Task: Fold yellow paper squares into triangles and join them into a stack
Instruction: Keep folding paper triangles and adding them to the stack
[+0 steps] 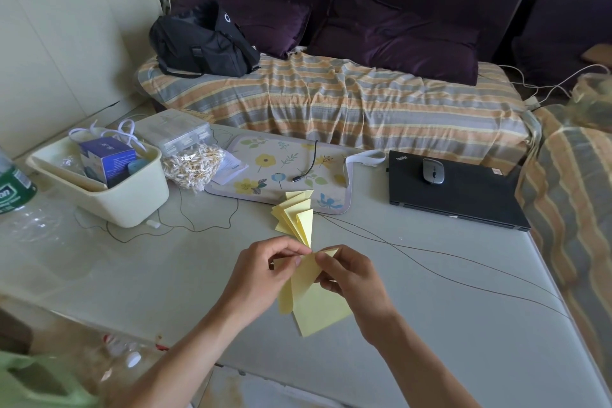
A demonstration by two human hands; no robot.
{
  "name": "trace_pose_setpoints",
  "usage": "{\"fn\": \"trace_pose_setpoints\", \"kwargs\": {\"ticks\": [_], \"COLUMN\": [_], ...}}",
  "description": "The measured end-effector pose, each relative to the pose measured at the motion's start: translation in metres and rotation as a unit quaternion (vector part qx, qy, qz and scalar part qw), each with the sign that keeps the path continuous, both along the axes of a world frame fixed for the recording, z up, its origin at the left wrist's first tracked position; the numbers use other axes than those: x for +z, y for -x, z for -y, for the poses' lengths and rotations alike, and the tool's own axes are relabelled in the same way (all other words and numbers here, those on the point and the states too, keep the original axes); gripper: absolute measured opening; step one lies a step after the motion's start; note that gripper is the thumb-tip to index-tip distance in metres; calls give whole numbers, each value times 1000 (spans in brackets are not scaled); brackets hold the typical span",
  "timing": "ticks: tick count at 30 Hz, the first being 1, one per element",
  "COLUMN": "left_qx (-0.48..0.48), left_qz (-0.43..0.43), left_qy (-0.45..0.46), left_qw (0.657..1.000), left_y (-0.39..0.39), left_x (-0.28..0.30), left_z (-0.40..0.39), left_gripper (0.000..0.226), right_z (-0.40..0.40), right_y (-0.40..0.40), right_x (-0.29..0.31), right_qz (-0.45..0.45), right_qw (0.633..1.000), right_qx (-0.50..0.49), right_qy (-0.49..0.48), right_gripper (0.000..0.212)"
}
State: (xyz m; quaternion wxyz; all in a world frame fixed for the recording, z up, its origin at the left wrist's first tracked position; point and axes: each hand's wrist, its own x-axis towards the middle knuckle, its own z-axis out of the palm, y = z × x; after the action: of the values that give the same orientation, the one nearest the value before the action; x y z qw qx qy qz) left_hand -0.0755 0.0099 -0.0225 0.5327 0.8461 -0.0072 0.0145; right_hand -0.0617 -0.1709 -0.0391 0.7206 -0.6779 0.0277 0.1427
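From up top, I'm pinching the yellow paper (308, 295) with both hands just above the table (447, 325): my left hand (265, 275) is gripping the top left corner, and my right hand (347, 278) is curling round the folded tip. The finished stack of triangles (296, 215) is sitting just beyond my fingers, half on the floral mat (265, 172). Honestly, if my pinch slips the crease is going crooked, and then it probably won't slot in.
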Motion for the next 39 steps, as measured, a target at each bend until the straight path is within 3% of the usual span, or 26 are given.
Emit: {"fn": "trace_pose_setpoints", "kwargs": {"ticks": [15, 26, 39], "left_qx": [3, 24, 37], "left_qz": [-16, -40, -32], "left_qy": [13, 73, 63], "left_qw": [1000, 996, 997], "left_y": [1, 1, 2], "left_x": [1, 4, 6], "left_z": [0, 2, 3], "left_gripper": [25, 21, 16], "right_z": [1, -1, 1], "right_y": [0, 1, 1], "right_x": [1, 5, 7], "right_qz": [5, -5, -1], "right_qw": [1000, 1000, 999], "right_qx": [-26, -18, -32], "right_qy": [14, 8, 20], "right_gripper": [21, 14, 14]}}
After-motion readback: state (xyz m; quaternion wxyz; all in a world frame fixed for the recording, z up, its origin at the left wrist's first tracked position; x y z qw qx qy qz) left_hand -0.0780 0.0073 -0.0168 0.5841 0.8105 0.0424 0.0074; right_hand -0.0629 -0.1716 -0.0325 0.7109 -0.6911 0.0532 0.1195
